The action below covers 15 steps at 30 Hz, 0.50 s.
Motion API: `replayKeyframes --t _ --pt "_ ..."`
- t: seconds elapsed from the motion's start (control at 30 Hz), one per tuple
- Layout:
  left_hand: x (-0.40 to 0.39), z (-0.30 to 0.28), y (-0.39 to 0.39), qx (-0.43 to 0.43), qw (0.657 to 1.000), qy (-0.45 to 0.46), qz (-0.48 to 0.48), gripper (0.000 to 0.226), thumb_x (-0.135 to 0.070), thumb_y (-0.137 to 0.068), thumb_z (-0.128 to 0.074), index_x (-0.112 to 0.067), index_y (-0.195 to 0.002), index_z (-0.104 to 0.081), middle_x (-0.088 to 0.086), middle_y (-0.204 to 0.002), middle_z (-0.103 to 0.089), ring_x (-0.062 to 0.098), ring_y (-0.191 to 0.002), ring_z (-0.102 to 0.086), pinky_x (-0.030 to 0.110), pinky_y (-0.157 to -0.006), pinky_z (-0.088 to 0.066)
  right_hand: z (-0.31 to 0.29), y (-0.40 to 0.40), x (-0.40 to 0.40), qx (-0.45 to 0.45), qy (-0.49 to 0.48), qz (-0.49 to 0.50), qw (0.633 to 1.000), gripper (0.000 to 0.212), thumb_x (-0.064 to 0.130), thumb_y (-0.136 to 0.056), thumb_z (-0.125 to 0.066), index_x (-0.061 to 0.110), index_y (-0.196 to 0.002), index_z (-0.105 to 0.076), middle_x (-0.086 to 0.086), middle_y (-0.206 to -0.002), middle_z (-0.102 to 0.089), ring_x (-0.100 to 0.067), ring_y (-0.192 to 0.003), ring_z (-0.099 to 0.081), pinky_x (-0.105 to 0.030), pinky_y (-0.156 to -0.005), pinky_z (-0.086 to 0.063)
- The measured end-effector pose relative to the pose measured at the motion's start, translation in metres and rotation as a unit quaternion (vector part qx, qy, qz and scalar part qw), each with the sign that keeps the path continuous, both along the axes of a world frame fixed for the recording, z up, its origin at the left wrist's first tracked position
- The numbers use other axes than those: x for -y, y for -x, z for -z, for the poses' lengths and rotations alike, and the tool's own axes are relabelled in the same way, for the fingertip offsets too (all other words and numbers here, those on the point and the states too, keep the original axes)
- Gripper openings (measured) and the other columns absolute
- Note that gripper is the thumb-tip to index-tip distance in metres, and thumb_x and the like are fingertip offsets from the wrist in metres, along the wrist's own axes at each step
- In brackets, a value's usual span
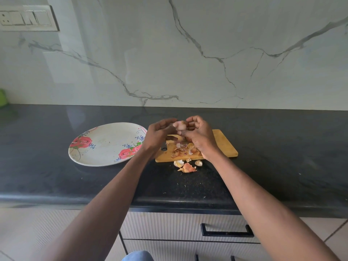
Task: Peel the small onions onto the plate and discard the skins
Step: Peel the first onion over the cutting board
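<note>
A small pale pink onion is held in the air between both hands, above the wooden cutting board. My left hand pinches it from the left. My right hand curls its fingers round it from the right. Loose papery skins lie in a heap on the board under the hands, and a few more skins lie on the black counter just in front of it. The white plate with red roses sits left of the board with nothing visible on it.
The black counter runs left to right against a marble wall. A green object shows at the far left edge. Drawers with a black handle lie below the counter's front edge.
</note>
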<state>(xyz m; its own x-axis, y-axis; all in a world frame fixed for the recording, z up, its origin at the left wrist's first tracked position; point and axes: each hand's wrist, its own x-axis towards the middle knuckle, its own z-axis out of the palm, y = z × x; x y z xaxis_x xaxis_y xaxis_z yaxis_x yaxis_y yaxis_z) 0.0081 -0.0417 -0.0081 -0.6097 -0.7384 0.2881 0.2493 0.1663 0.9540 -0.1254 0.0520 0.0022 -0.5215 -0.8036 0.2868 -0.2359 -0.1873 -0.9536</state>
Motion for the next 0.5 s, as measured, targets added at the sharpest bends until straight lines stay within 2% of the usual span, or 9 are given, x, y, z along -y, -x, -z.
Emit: replayKeyframes --t 0.07,0.13,0.17,0.23,0.3,0.37,0.43,0.5 --pt "-0.001 0.001 0.0 -0.003 0.999 -0.016 0.028 0.027 -0.012 -0.092 -0.068 -0.005 -0.118 -0.067 0.016 -0.112 -0.073 0.033 -0.095 -0.071 0.046 -0.083 -0.061 0.0 -0.002 -0.002 -0.022 0.003 -0.005 1.0 0.036 -0.002 -0.076 -0.082 0.005 -0.105 -0.063 -0.009 -0.099 -0.071 -0.011 -0.086 -0.07 -0.022 -0.061 -0.057" --pt "-0.001 0.001 0.0 -0.024 0.998 -0.044 0.028 0.029 -0.009 -0.091 -0.069 -0.003 -0.119 -0.066 0.019 -0.111 -0.073 0.033 -0.091 -0.071 0.04 -0.081 -0.062 -0.001 -0.003 -0.005 -0.016 0.013 -0.026 0.999 0.031 -0.008 -0.078 -0.077 0.004 -0.105 -0.067 -0.008 -0.097 -0.072 -0.005 -0.08 -0.071 -0.02 -0.058 -0.056" --pt "-0.001 0.0 0.0 -0.037 0.997 -0.063 0.024 0.027 -0.005 -0.092 -0.067 -0.003 -0.119 -0.066 0.021 -0.109 -0.072 0.032 -0.087 -0.071 0.036 -0.079 -0.062 -0.001 -0.002 -0.005 -0.009 0.02 -0.033 0.999 0.031 -0.01 -0.08 -0.075 0.005 -0.107 -0.07 -0.008 -0.097 -0.073 -0.007 -0.081 -0.073 -0.025 -0.06 -0.058" --pt "-0.002 -0.002 -0.001 -0.059 0.993 -0.1 0.021 0.023 -0.001 -0.097 -0.059 -0.006 -0.119 -0.065 0.023 -0.103 -0.071 0.029 -0.08 -0.072 0.032 -0.077 -0.062 -0.001 -0.001 -0.005 0.016 0.027 -0.033 0.999 0.033 -0.011 -0.082 -0.07 0.007 -0.109 -0.072 -0.013 -0.098 -0.075 -0.023 -0.085 -0.075 -0.043 -0.068 -0.062" --pt "-0.001 -0.005 -0.003 -0.079 0.986 -0.146 0.024 0.021 -0.001 -0.1 -0.053 -0.002 -0.117 -0.064 0.024 -0.105 -0.071 0.029 -0.084 -0.074 0.03 -0.078 -0.062 -0.001 -0.001 -0.004 0.045 0.03 -0.012 0.998 0.031 -0.01 -0.085 -0.064 0.007 -0.11 -0.072 -0.02 -0.092 -0.074 -0.037 -0.081 -0.074 -0.052 -0.069 -0.062" --pt "-0.002 -0.008 -0.007 -0.1 0.976 -0.192 0.032 0.021 0.001 -0.101 -0.05 0.002 -0.117 -0.062 0.026 -0.11 -0.069 0.032 -0.091 -0.074 0.03 -0.08 -0.061 0.001 0.003 -0.002 0.017 0.031 0.042 0.998 0.022 -0.003 -0.088 -0.063 0.008 -0.105 -0.072 -0.016 -0.086 -0.075 -0.031 -0.082 -0.075 -0.046 -0.07 -0.063" --pt "-0.003 -0.01 -0.012 -0.115 0.97 -0.213 0.035 0.022 0.002 -0.1 -0.05 0.003 -0.12 -0.06 0.027 -0.114 -0.068 0.033 -0.095 -0.073 0.03 -0.083 -0.061 0.003 0.006 -0.002 -0.057 0.021 0.101 0.993 0.016 0.005 -0.09 -0.064 0.013 -0.099 -0.075 -0.006 -0.092 -0.076 -0.018 -0.086 -0.073 -0.038 -0.078 -0.062" --pt "-0.005 -0.01 -0.019 -0.13 0.965 -0.225 0.029 0.027 0.002 -0.098 -0.055 0.004 -0.124 -0.058 0.027 -0.115 -0.068 0.032 -0.096 -0.073 0.03 -0.082 -0.061 0.003 0.004 -0.002 -0.107 0.009 0.127 0.986 0.015 0.007 -0.09 -0.064 0.013 -0.096 -0.076 -0.002 -0.099 -0.074 -0.01 -0.088 -0.069 -0.027 -0.079 -0.059"
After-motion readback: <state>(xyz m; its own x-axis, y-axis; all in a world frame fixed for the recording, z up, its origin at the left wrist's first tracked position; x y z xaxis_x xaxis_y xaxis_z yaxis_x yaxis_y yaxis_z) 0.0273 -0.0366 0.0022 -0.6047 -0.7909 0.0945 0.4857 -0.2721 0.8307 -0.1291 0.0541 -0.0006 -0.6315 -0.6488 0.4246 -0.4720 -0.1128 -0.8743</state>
